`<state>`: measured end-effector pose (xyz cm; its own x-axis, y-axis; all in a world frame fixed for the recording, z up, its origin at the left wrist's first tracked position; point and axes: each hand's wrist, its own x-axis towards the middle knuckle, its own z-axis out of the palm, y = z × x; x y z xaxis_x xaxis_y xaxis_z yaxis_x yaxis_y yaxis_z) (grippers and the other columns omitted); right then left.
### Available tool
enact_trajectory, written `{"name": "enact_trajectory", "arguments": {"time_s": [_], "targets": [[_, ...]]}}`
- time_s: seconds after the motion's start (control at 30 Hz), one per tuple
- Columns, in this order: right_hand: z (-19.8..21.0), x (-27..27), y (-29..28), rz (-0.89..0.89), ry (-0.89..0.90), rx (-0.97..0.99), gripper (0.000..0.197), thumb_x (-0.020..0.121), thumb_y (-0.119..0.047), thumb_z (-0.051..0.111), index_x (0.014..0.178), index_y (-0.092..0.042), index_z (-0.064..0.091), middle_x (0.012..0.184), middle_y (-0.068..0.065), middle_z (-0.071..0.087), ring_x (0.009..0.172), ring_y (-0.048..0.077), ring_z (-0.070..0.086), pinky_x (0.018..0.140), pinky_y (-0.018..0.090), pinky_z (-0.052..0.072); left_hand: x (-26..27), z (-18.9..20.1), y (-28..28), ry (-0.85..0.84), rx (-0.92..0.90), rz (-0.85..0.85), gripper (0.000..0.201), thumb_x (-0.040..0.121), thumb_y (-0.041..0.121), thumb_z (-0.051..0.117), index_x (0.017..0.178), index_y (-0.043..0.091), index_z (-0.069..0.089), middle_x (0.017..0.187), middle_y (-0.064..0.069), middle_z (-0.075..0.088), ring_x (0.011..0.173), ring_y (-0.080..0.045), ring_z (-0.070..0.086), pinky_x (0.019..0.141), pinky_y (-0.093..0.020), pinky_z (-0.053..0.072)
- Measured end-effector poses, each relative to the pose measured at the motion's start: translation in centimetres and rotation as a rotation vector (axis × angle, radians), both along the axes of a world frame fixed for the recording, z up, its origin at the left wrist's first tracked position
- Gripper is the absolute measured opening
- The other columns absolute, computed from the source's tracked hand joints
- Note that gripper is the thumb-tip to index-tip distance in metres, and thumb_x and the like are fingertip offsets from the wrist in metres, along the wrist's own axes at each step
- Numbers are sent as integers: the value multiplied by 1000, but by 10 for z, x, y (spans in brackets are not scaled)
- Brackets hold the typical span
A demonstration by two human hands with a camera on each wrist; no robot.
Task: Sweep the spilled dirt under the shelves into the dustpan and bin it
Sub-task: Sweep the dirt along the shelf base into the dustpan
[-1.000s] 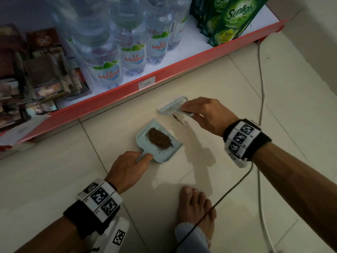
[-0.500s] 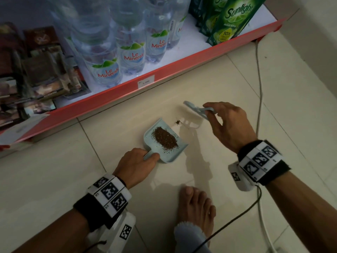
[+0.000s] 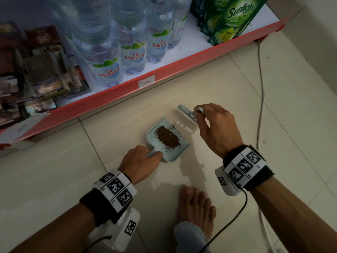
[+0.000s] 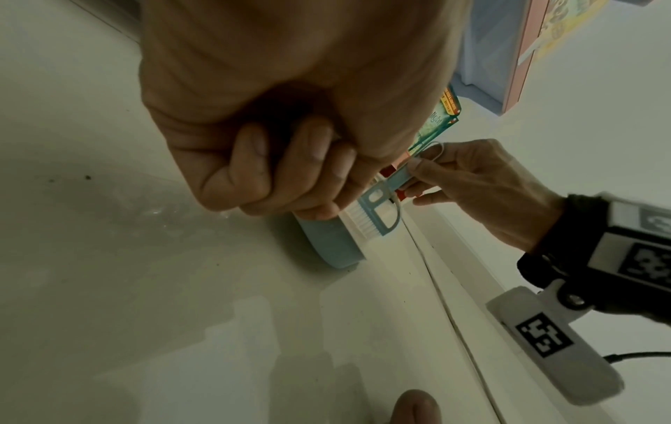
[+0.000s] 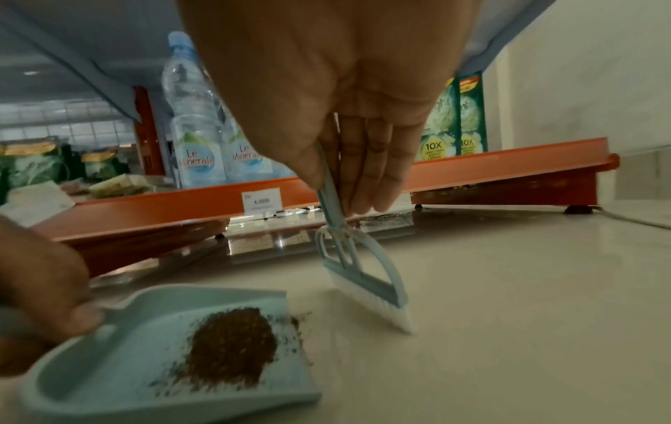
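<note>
With the left hand [image 3: 140, 162] gripping the dustpan [image 3: 165, 141] handle, I'd keep its lip flat while the right hand [image 3: 217, 128], pinching the brush [image 5: 366, 284], flicks the crumbs [image 3: 174, 127] at 1 o'clock in.

I see water bottles [image 3: 109, 70] labelled Le Minerale standing in a row, with green Sunlight pouches [image 3: 231, 21] to their right and dark packets [image 3: 40, 66] stacked to their left. A small price tag [image 3: 146, 81] sits below the bottles. A white cable [image 3: 261, 77] trails across the pale tiled floor [image 3: 54, 170]. A bare foot [image 3: 196, 207] rests on the tiles.
</note>
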<state>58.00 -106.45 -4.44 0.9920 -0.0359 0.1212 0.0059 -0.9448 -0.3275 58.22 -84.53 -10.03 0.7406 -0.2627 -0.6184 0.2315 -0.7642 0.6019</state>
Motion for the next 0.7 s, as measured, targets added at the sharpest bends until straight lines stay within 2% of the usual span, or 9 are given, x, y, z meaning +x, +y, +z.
{"name": "enact_trajectory", "arguments": {"time_s": [0.07,0.13,0.23,0.33,0.43,0.5,0.57,0.63,0.7], "targets": [[-3,-2,4,59,67,-10,26,103,-21,45,101,-7,67,89,6,67,74,22,60,70,38,54,0,0,0,3,6,1,45,86,43,56,81,1,71,80,-13,73,76,-28,68,69,-34,52],[-4,-7,9,105,92,106,24,102,-22,47,99,-9,67,89,4,67,76,20,62,71,38,55,1,0,0,5,2,7,45,86,44,56,82,2,71,80,-12,72,77,-28,67,71,-35,52],[-4,-9,13,68,11,251,20,101,-21,50,96,-12,67,90,-1,70,76,14,66,71,33,58,1,1,0,10,0,13,45,88,45,55,82,3,70,76,-9,69,78,-28,66,68,-32,49],[-4,-4,11,48,-48,154,22,101,-23,49,103,-11,68,93,1,69,78,17,64,69,35,57,-1,1,1,14,-6,8,43,88,44,55,81,4,70,75,-7,67,78,-28,65,67,-31,46],[-7,-2,12,67,10,-38,25,102,-24,46,108,-12,67,94,3,67,81,21,61,66,35,52,-1,3,1,18,-4,10,41,87,44,55,81,6,71,80,-10,70,79,-28,66,71,-33,49],[-9,-4,16,112,59,-49,27,103,-26,44,106,-10,66,93,4,66,81,23,60,67,36,52,0,3,2,16,-2,17,41,87,44,56,82,6,71,83,-11,71,82,-28,66,75,-35,51],[-10,-8,21,154,64,54,26,102,-25,46,102,-9,66,91,5,67,77,23,61,68,39,54,0,4,3,13,1,16,41,87,44,56,83,6,72,84,-11,71,83,-29,66,76,-35,52],[-8,-11,23,130,24,200,21,101,-22,49,99,-10,67,91,3,70,76,18,65,70,36,56,-1,4,4,16,3,10,42,87,43,56,84,5,72,84,-12,71,83,-29,66,76,-35,52],[-6,-11,20,68,-37,246,20,101,-22,50,99,-11,67,94,1,71,77,16,66,71,33,57,-1,4,4,25,0,13,41,87,43,56,85,5,72,82,-11,70,83,-29,66,76,-35,52]]}}
